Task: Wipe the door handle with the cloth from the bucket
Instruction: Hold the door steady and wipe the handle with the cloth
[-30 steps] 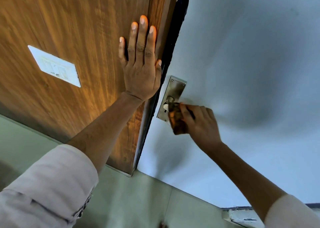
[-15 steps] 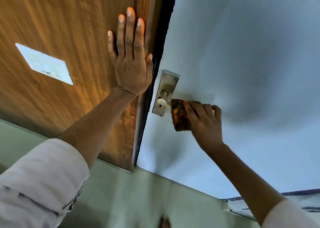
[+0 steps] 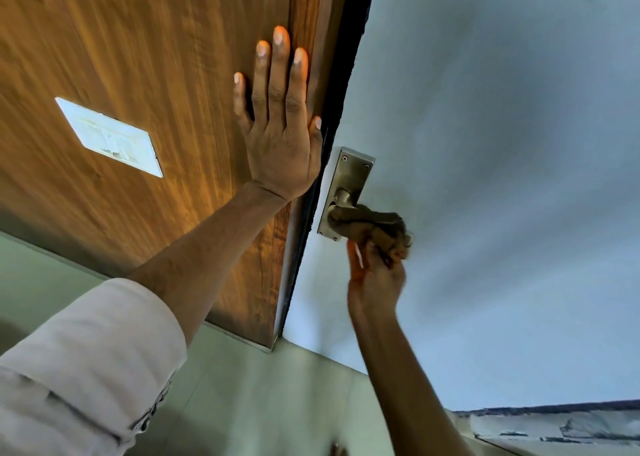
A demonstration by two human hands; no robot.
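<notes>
A metal door handle [image 3: 360,214] juts from a brushed backplate [image 3: 351,175] on the pale grey door [image 3: 485,143]. Under the lever, my right hand [image 3: 375,279] grips a bunched brown cloth [image 3: 391,239] and presses it against the lever's underside and outer end. The hand is blurred from motion. The cloth hides the lever's tip. My left hand [image 3: 277,126] lies flat with fingers spread on the wooden panel [image 3: 156,57] just left of the door edge.
A white switch plate [image 3: 109,136] is set in the wooden panel at left. A dark gap [image 3: 332,109] runs between panel and door. Pale green floor tiles [image 3: 259,386] lie below. A worn ledge [image 3: 554,428] shows at bottom right.
My right hand has dropped from beside the lever to below it, carrying the cloth under the handle. The lever is more exposed. My left hand stays flat on the wood.
</notes>
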